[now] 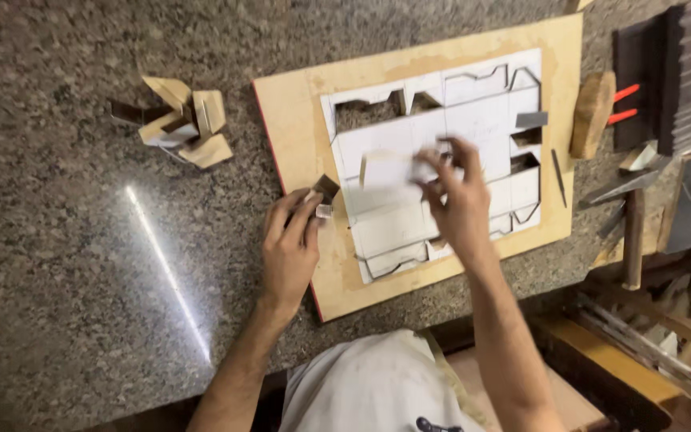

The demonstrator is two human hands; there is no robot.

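- The left hand [288, 244] rests at the near left edge of the wooden board [297, 104], its fingertips pinching a small dark metal strip piece [325, 190].
- The right hand [459, 206] hovers over the white die template [473, 120] on the board, fingers pinched on a small pale piece [385, 168]; it is blurred, and the hand hides part of the template.
- The board lies flat on the speckled stone bench [65, 264].
- Well to the left, a heap of pale wood offcuts [189, 120] sits on the bench.
- Just right of the board stand a wooden block [592, 112], a thin metal pin [558, 176] and a hammer [632, 232], clear of both hands.
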